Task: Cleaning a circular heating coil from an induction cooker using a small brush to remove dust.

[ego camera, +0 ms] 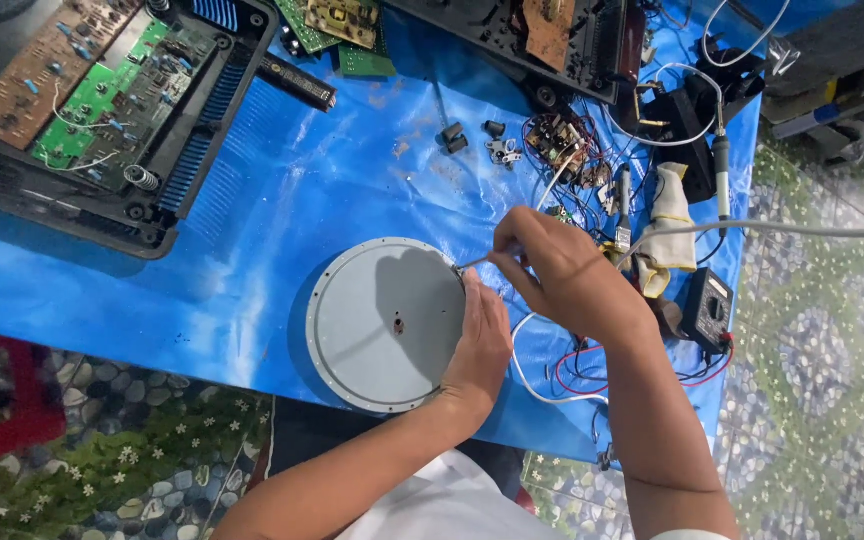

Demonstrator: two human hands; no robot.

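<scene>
A round grey metal disc (382, 320) with a small centre hole lies flat on a blue sheet (282, 200). My left hand (480, 340) rests on the disc's right edge and steadies it. My right hand (562, 270) is closed on a thin metal tool (474, 263) whose tip touches the disc's rim at the upper right. A white cable (812, 229) runs from under my right hand off to the right.
An opened black device (102, 110) with green and brown circuit boards sits at the upper left. A second opened chassis (552, 40), small loose parts (500, 150), tangled wires, a white cloth (670, 225) and a black multimeter (707, 308) crowd the right side. Pebble-pattern floor surrounds the sheet.
</scene>
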